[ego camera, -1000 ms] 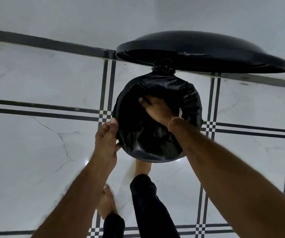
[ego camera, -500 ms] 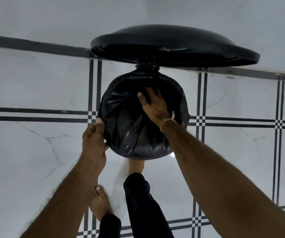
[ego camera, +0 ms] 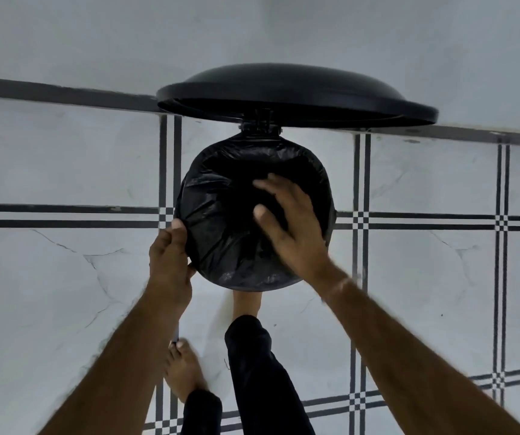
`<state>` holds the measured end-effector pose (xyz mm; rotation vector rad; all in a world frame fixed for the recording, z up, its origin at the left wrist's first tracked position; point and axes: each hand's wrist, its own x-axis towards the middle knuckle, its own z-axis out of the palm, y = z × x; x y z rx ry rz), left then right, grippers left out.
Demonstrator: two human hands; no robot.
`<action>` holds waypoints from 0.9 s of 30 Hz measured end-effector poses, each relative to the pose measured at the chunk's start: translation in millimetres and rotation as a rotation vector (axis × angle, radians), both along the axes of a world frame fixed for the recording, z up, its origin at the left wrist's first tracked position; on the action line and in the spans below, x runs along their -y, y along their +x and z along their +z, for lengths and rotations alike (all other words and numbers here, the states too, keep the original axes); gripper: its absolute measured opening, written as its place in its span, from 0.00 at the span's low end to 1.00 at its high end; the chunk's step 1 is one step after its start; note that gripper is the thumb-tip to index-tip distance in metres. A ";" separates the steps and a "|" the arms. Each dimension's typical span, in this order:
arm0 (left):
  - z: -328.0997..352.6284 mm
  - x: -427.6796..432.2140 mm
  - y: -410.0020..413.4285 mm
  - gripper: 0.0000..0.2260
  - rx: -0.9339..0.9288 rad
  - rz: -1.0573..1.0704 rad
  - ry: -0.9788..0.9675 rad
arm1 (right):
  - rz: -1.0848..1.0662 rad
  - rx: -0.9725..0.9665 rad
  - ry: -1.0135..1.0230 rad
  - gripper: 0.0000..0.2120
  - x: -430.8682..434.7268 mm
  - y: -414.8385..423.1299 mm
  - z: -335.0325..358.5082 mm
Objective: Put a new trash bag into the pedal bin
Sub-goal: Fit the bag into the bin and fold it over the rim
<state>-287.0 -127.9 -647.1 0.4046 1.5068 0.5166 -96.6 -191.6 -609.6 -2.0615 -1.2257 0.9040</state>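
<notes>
Black trash bag (ego camera: 230, 227) lines pedal bin (ego camera: 331, 215); left hand (ego camera: 169, 255) grip pinches its rim fold, right hand (ego camera: 293, 227) spread open. Advise pressing liner down evenly.

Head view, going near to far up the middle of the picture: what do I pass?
Bare foot on the floor, then the trash bag stretched over the bin mouth, then the hinge, then the raised lid, then the wall.

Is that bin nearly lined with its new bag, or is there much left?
Nearly. The trash bag is folded over the bin's rim, lid up. The left hand grips the bag at the rim; the right hand spreads open above it. Left: close the lid.
</notes>
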 end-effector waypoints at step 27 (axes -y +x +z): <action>-3.3 1.5 -2.9 0.19 0.036 0.006 -0.027 | 0.513 0.211 -0.124 0.15 -17.4 -46.3 -21.2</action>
